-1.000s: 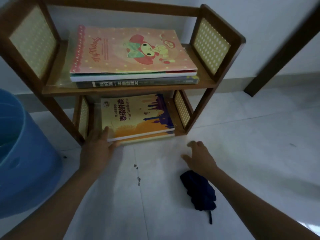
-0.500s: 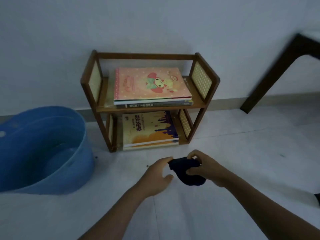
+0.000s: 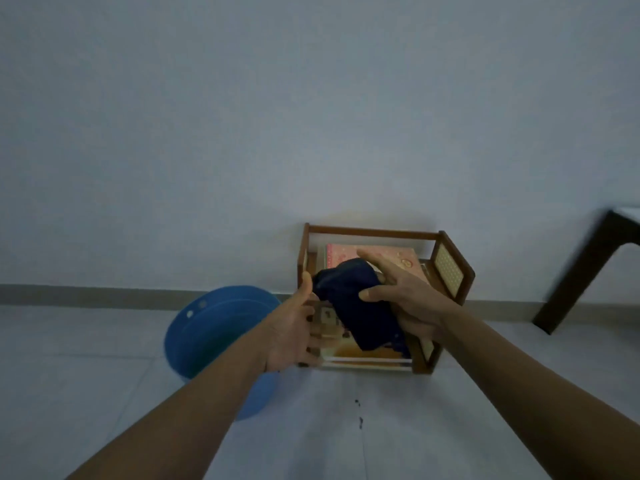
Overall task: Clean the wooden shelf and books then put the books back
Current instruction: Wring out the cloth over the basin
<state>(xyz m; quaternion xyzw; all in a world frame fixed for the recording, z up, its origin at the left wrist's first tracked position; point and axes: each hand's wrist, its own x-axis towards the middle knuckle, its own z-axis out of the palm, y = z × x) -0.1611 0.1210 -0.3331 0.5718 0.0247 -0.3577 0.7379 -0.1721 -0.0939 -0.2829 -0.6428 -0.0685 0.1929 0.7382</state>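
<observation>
Shelf (image 3: pixel 450 271) against wall, books (image 3: pixel 405 258) on both tiers | right hand (image 3: pixel 405 299) clamped on cloth (image 3: pixel 356 306), arm outstretched | left hand (image 3: pixel 291 334) pinches cloth edge, thumb up

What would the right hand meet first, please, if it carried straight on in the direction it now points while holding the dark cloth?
Probably the pink book on the wooden shelf: the right hand, gripping the dark cloth, points forward and leftward over it. Depth is unclear from this one view.
</observation>
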